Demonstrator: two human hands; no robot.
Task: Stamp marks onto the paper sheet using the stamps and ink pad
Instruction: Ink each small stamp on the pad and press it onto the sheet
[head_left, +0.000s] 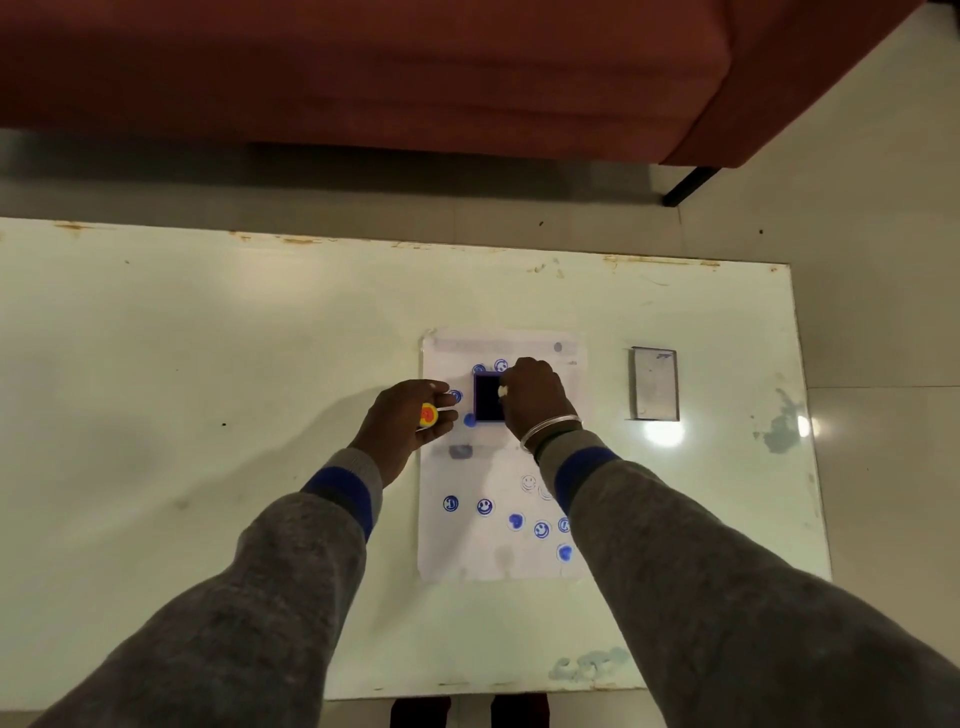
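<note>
A white paper sheet (483, 551) lies on the table, with several blue round stamp marks on its upper and lower parts. On its upper half sits an open ink pad (488, 399) with a purple rim and dark pad. My right hand (535, 402) holds a small white stamp (502, 391) at the pad's right edge. My left hand (402, 423), just left of the pad, grips a round yellow and red stamp (427, 415) between its fingers.
The ink pad's clear lid (655, 383) lies to the right of the sheet. The pale glass table (208, 374) ends close on the right. A red-brown sofa (415, 73) stands beyond the far edge.
</note>
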